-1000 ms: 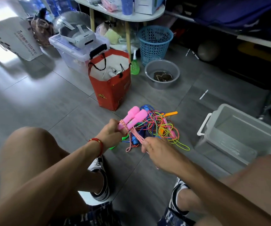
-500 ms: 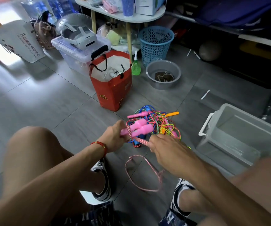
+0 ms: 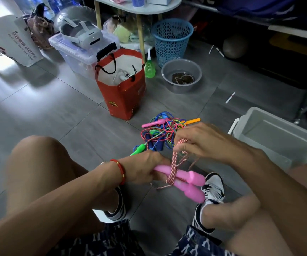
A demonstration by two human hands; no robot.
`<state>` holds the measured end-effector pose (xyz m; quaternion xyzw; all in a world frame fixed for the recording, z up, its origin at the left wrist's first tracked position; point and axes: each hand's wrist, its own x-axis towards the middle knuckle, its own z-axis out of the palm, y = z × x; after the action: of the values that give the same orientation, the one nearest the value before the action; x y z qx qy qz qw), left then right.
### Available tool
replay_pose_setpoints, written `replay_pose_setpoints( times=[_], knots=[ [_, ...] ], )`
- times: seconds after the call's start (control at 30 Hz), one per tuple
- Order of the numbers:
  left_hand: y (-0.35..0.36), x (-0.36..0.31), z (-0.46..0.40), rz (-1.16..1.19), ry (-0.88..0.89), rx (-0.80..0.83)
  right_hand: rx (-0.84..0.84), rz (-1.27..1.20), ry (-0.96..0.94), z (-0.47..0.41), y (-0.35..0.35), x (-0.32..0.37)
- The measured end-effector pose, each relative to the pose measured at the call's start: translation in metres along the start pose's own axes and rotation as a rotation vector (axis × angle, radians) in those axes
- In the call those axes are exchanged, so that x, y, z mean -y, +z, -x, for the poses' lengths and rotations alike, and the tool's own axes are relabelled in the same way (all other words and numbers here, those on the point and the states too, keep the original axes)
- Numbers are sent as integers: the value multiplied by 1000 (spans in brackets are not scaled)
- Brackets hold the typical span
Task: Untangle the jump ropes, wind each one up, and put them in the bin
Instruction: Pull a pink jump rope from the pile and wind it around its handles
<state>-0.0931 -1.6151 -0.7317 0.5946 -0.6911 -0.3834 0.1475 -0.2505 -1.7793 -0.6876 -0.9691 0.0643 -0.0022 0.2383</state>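
head view shows the left hand clenched around two pink handles held side by side, while the right hand pinches the pink-and-white cord and leads it down across them; a few turns already cross the handles; the pile of other ropes lies on the floor just beyond the hands, still knotted, and the grey bin stands open to the right, near the right knee; to wind well, i judge each turn should sit snug beside the last with steady tension, and the handles should stay pressed together so the coil cannot slip off; the loose tail under the hands is blurred, so how much cord remains is hard to tell; the bin's far side is cut off by the frame edge.
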Motion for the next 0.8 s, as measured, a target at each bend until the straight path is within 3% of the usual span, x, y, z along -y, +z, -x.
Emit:
replay_pose_setpoints(
  times=[0.17,0.27,0.37,0.43,0.57,0.7,0.8],
  knots=[
    [-18,-22,10,167,110,-24,46,-490,138,-3,4,-22],
    [-30,-35,18,362,186,-139,62,-758,197,4,8,-26],
    [-36,-26,23,529,137,-286,-32,-965,477,11,29,-22],
    [-32,-16,22,666,71,-390,-73,-1015,457,9,40,-4],
    [-25,-4,14,741,-123,-505,-87,-795,397,-3,48,17],
    [-20,3,6,724,-237,-521,-92,-222,392,-2,65,18],
    [-15,6,0,700,-318,-564,-116,-124,436,-7,63,24]
  ],
)
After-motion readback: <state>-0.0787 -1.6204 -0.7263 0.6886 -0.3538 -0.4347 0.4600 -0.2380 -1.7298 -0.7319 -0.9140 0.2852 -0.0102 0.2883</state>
